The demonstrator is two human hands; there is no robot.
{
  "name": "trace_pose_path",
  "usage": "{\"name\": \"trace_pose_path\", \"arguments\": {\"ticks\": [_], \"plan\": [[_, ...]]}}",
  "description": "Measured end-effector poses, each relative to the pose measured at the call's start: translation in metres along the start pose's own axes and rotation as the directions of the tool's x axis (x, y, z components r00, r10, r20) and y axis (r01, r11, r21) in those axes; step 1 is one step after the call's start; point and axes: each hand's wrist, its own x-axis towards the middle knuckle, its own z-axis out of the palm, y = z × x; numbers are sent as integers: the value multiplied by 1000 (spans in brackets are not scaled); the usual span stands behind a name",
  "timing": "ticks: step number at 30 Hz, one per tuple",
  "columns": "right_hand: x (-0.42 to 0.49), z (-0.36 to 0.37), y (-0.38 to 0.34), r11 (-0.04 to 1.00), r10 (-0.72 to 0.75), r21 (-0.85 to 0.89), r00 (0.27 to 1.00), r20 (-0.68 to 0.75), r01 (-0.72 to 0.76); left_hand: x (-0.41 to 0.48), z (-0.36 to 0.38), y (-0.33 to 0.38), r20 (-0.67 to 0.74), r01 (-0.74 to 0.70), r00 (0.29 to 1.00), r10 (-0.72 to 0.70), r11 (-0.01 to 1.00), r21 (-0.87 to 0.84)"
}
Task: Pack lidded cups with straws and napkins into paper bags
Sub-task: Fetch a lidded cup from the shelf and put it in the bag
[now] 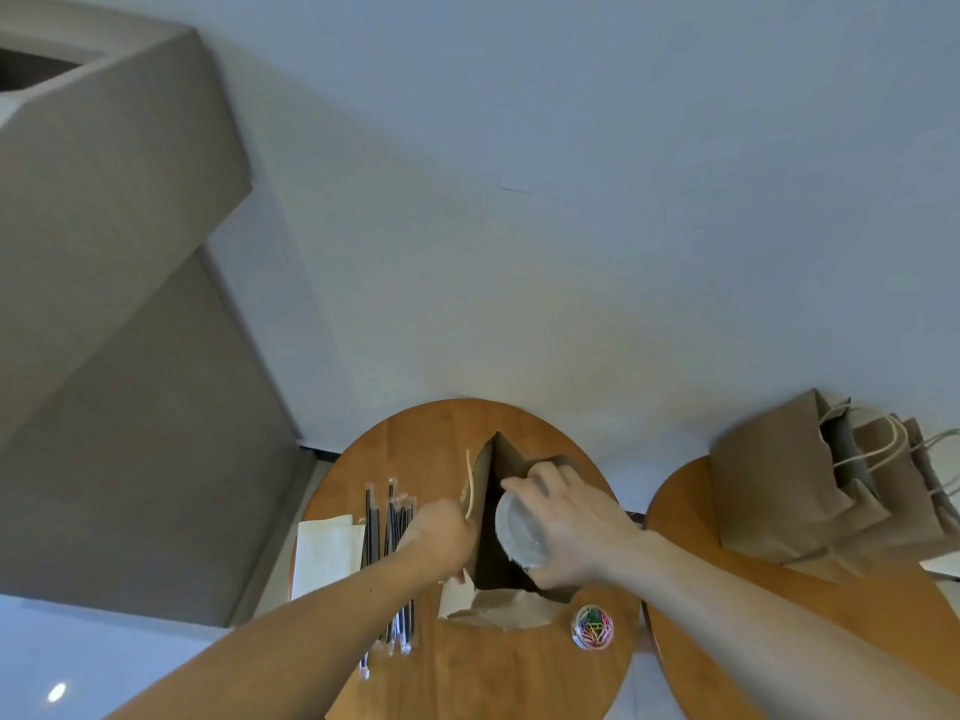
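While the cup (521,532) is gripped by the right hand (576,527) at the mouth of the bag (501,610), whose edge is pinched by the left hand (441,532), it could be snagged on paper and tipped.

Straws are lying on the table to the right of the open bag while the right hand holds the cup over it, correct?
No. The head view shows the straws lying to the left of the open bag on the table; the right hand does hold the cup over it.
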Motion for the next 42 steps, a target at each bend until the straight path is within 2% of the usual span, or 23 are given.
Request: {"name": "trace_pose_path", "arguments": {"ticks": [3,7,16,22,27,33,35,39,42], "plan": [[13,16,-5,998,54,21,993,104,-57,-3,4,2,-2,-38,999,38,999,8],[31,45,-11,955,240,116,939,244,-274,-8,7,-5,-53,-40,998,38,998,-43],[84,112,-32,902,386,84,877,285,-424,-9,13,-32,-153,-22,988,17,999,-26],[105,147,-40,884,380,163,876,297,-439,-7,13,-44,-144,-1,990,4,1000,20],[111,160,-45,901,376,152,906,194,-406,-4,14,-44,-127,-28,991,41,994,102],[105,158,-45,844,387,263,870,304,-467,-5,13,-40,-156,-40,986,56,994,106],[101,150,-48,824,384,294,859,340,-485,-8,11,-37,-149,-55,987,67,995,84],[97,103,-50,883,349,187,869,352,-430,-14,0,-32,-78,-77,994,78,997,18],[88,52,-49,897,303,209,887,348,-389,-18,-12,-32,35,-175,984,175,985,1]]}}
